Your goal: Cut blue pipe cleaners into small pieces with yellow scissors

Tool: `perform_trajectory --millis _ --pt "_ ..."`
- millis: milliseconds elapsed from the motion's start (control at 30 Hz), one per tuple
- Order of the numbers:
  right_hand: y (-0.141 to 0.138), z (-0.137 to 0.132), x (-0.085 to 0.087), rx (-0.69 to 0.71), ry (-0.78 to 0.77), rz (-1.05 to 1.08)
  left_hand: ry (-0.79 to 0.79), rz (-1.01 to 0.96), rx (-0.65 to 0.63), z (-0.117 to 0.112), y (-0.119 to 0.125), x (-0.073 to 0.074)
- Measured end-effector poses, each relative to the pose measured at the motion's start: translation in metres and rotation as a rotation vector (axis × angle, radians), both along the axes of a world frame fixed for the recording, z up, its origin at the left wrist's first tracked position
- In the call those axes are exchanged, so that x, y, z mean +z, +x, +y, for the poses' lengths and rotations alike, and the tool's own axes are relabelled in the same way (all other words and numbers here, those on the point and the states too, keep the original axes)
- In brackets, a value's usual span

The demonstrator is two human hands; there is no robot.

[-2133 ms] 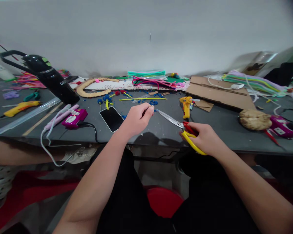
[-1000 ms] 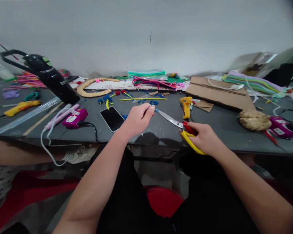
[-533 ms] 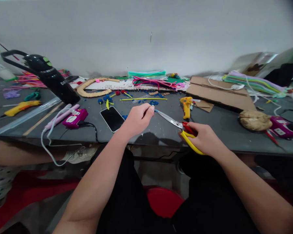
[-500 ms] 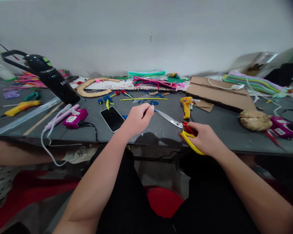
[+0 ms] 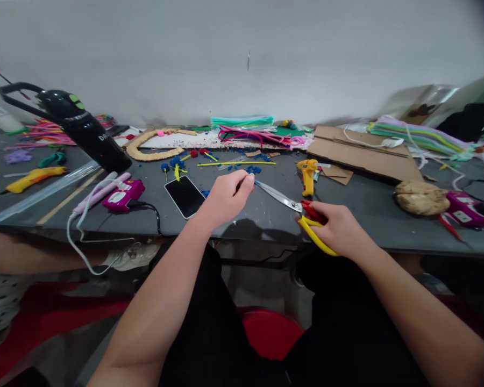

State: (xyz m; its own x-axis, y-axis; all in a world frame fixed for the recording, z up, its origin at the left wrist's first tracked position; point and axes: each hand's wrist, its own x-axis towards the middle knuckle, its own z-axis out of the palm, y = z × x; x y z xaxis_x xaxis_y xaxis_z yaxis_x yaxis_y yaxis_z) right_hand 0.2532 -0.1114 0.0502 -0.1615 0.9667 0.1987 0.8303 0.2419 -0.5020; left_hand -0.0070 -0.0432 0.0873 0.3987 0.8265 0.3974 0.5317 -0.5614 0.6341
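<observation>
Grey wall behind; dark grey table (image 5: 266, 215) strewn with craft litter. Item 1: left hand (image 5: 226, 199), fingers closed in a tight pinch at thumb and forefinger, hovering over the table's near half; whatever it pinches is too small and too covered to make out. Item 2: right hand (image 5: 336, 228), closed through the yellow and red handles of the scissors (image 5: 280, 197), whose blades run from it up and leftward, nearly together, tips meeting the left fingertips. Change since the earlier pictures: practically none; both hands keep the same pose, and the blades stand at the same narrow angle, so the snipping looks paused or very slow. Beside the left hand, on its outer side: phone (image 5: 184, 196), face up; beyond that, magenta glue gun (image 5: 123, 194) with cable. Beyond the scissors: yellow glue gun (image 5: 307, 174), blue scraps (image 5: 252, 170), a yellow pipe cleaner (image 5: 236, 163). Beyond the right hand: cardboard sheets (image 5: 363, 153); to its outer side, a brown lump (image 5: 421, 198) of uncertain make. Far left, low: another person's forearm (image 5: 32, 252), cut off by the frame.
</observation>
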Motion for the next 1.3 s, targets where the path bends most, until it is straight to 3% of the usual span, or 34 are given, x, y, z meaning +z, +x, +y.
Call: perform_trajectory --millis 333,500,1300 --pt "0.0023 0.0012 -0.0036 -0.021 0.001 -0.018 -0.009 -0.006 0.003 -0.0005 -0.0007 -0.0008" --pt "-0.0020 0.0000 0.0026 -0.062 -0.023 0.046 -0.001 -0.007 0.005 0.0005 -0.0011 -0.0010" --pt "0.0017 0.0016 -0.0017 -0.010 -0.090 0.016 -0.016 -0.036 -0.030 0.0005 -0.0022 -0.0005"
